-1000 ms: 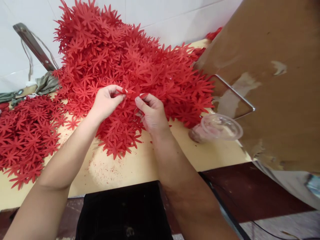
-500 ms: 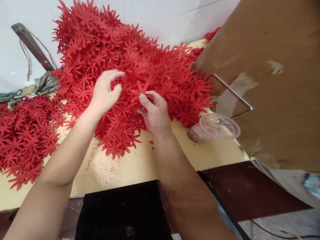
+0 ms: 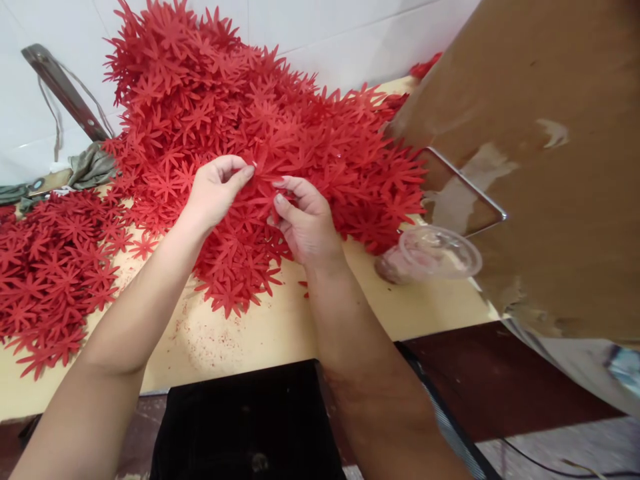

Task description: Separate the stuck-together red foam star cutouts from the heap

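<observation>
Head view shows both hands, left hand (image 3: 213, 193) and right hand (image 3: 303, 223), pinching one red paper flower (image 3: 265, 175) above the big red flower pile (image 3: 225, 100) on the yellow desk (image 3: 280, 320).

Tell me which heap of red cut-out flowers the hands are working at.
The tall heap against the white wall: both the left hand and right hand pinch flowers at its front. The flatter heap at far left lies untouched.

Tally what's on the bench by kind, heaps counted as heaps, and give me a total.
Heaps of red flower cutouts: 2, the big heap and the side heap
Clear plastic cups: 1, the cup
Grey-green cloths: 1, the cloth
Total: 4
</observation>
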Demonstrator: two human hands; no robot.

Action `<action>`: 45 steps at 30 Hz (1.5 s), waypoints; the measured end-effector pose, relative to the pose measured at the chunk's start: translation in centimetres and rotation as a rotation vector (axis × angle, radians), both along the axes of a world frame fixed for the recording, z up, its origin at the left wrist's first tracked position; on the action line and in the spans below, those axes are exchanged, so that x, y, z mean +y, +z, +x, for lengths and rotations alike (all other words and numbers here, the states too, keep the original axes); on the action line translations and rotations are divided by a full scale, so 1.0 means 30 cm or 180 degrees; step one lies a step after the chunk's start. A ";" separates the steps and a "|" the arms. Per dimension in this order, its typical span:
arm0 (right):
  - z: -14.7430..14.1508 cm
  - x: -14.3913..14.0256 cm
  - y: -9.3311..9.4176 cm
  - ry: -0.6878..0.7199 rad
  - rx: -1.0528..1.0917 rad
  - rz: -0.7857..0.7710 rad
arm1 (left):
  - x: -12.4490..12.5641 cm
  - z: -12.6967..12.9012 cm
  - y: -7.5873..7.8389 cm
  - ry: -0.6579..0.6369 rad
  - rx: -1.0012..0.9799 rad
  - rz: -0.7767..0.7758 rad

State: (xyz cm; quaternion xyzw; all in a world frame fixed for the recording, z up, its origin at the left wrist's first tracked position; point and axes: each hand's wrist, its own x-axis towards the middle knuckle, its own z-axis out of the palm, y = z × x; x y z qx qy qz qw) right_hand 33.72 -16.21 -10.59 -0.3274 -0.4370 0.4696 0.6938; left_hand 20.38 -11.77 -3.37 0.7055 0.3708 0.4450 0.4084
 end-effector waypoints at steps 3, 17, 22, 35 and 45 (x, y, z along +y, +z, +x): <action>0.007 0.019 -0.023 -0.0251 -0.0155 -0.0032 | 0.006 -0.011 0.006 0.0198 -0.0019 -0.0021; 0.009 0.019 -0.031 -0.0521 -0.0337 -0.0088 | -0.007 -0.003 -0.009 0.0411 0.0475 -0.0121; 0.019 0.009 -0.017 -0.0734 -0.0553 0.0254 | -0.020 0.002 -0.008 0.0421 0.0445 -0.0154; -0.033 -0.026 0.038 -0.0454 -0.0456 0.0099 | -0.076 0.055 0.006 -0.0099 -0.0233 -0.1227; 0.022 0.031 -0.034 -0.0875 -0.0427 -0.0161 | 0.104 -0.058 -0.008 0.0868 0.0199 0.0459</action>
